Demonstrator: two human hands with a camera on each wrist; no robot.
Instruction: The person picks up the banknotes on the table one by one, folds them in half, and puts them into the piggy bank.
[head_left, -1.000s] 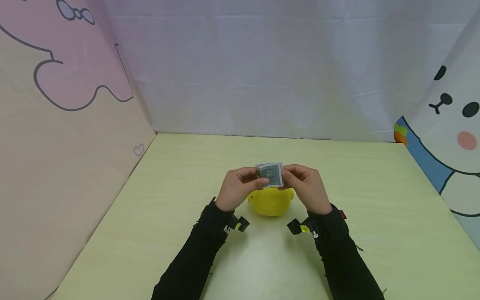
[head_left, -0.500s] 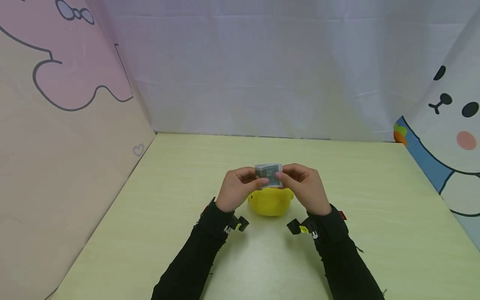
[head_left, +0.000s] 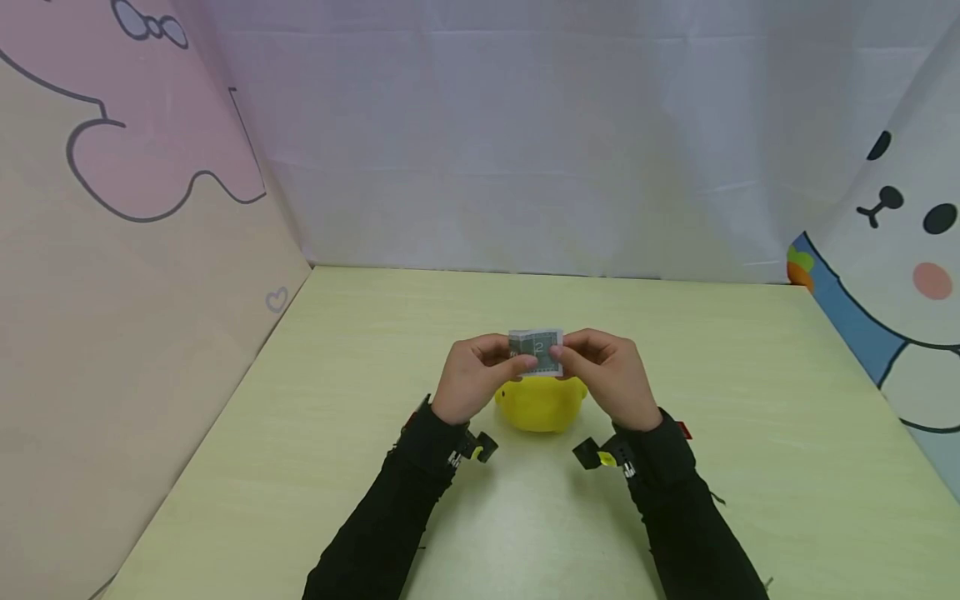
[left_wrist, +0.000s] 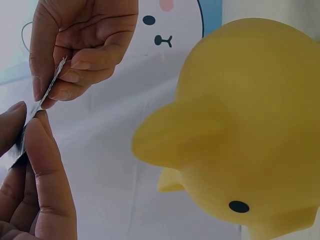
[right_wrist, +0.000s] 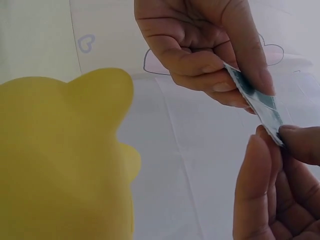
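Both hands hold a small folded banknote (head_left: 537, 343), greenish with a pale edge and a figure 2 on its face. My left hand (head_left: 476, 375) pinches its left end between thumb and fingers. At its right end, my right hand (head_left: 611, 375) does the same, thumb on the face toward me. A yellow piggy bank (head_left: 542, 406) with a black eye stands on the table just below the note, its top partly covered by note and hands in the head view. In the left wrist view the piggy bank's ear and snout (left_wrist: 287, 222) show; the note appears nearly edge-on.
The pale yellow-green table (head_left: 375, 317) spreads around the hands. A white cloth (head_left: 487, 150) hangs behind it. Printed panels stand at both sides, a pink figure (head_left: 165, 142) left and a white bear-like face (head_left: 900, 275) right.
My right thumb has shifted left from the note's right edge onto its face. The note has moved very slightly left. The piggy bank stays in place.
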